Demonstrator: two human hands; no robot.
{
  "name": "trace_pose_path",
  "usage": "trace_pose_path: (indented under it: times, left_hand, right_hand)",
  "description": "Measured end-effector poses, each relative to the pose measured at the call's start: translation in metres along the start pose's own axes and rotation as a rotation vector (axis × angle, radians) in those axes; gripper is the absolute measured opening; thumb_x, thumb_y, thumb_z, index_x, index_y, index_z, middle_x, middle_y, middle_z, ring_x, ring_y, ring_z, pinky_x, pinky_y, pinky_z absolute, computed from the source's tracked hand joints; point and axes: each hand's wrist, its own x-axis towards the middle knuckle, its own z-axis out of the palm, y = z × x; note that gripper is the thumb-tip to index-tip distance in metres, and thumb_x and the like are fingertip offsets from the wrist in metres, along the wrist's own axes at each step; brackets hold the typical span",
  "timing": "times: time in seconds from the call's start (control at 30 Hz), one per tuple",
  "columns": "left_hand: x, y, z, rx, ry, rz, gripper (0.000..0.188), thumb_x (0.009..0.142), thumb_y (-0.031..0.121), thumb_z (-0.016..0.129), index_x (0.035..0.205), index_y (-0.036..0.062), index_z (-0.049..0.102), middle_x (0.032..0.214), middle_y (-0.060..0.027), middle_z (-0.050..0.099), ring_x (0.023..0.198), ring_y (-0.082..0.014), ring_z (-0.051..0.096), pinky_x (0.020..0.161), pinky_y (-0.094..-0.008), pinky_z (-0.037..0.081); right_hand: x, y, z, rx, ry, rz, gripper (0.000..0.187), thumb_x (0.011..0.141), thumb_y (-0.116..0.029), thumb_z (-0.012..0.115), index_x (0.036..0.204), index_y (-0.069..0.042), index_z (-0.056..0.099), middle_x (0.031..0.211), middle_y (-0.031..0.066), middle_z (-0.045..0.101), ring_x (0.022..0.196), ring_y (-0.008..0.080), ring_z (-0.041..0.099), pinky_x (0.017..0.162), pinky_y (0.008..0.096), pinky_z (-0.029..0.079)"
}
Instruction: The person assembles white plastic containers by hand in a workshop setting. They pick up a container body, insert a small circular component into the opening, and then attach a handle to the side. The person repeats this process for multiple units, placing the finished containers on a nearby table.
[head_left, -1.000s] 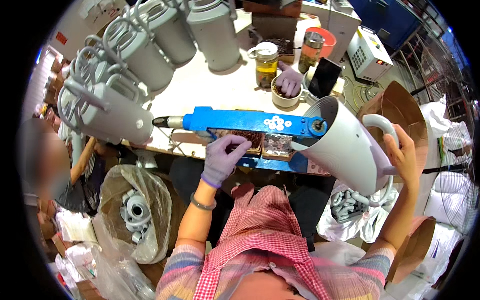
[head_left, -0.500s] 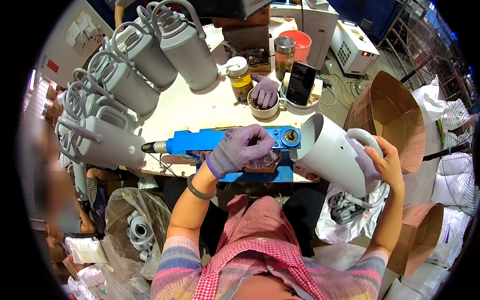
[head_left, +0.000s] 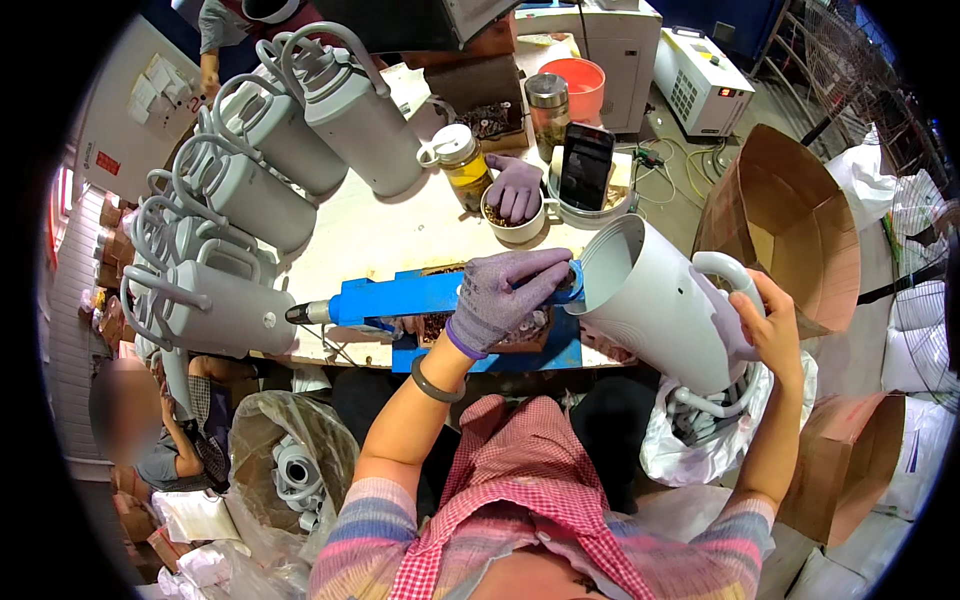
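My left hand (head_left: 500, 298), in a grey-purple glove, reaches over the blue bar-shaped fixture (head_left: 395, 300). Its fingers are pressed together at the round end of the bar, just by the jug's mouth; anything between the fingertips is too small to make out. My bare right hand (head_left: 770, 325) is closed round the curved handle (head_left: 722, 266) of a large grey jug (head_left: 665, 305). The jug lies tilted, its open mouth facing left against the fixture's end. A dark-tipped driver nose (head_left: 305, 313) sticks out of the fixture's left end.
Several grey lidded jugs (head_left: 355, 120) crowd the table's left side. Behind the fixture stand a white cup (head_left: 515, 230) with a spare glove (head_left: 516, 190), a phone (head_left: 586, 165) and jars. Bags of grey parts (head_left: 295, 470) flank my legs; a carton (head_left: 780, 230) stands right.
My left hand has moved right along the fixture to its round end, fingers now stretched toward the jug's mouth. The right hand still holds the jug. The whole view has shifted slightly.
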Motion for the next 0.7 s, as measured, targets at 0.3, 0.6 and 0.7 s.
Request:
trace_pose_path:
  times: [0.3,0.6,0.7]
  left_hand:
    - [0.001,0.005,0.005,0.036,0.047,-0.017,0.021,0.085,0.012,0.072,0.102,0.0002,0.074,0.087,-0.0112,0.074,0.078,-0.0124,0.07,0.072,-0.0257,0.056]
    - [0.005,0.005,-0.015,0.394,0.018,0.373,0.029,0.08,0.02,0.078,0.102,0.0017,0.073,0.088,-0.0136,0.073,0.079,-0.0218,0.071,0.073,-0.0288,0.055]
    - [-0.028,0.013,-0.038,0.289,0.016,0.028,0.027,0.081,0.02,0.077,0.103,0.0041,0.073,0.087,-0.0132,0.072,0.076,-0.0242,0.07,0.071,-0.0331,0.054]
  right_hand:
    - [0.009,-0.028,0.0,-0.182,-0.009,-0.16,0.026,0.091,-0.021,0.066,0.104,0.001,0.064,0.072,0.0046,0.057,0.067,0.0094,0.051,0.062,0.0265,0.043]
    - [0.015,-0.063,0.009,-0.237,-0.066,-0.201,0.024,0.093,-0.02,0.065,0.104,0.001,0.064,0.077,0.0041,0.06,0.07,0.0098,0.052,0.065,0.0265,0.044]
    - [0.009,-0.054,0.004,-0.233,-0.029,-0.18,0.024,0.094,-0.021,0.064,0.104,0.001,0.064,0.074,0.0011,0.055,0.068,0.0082,0.047,0.062,0.0251,0.041]
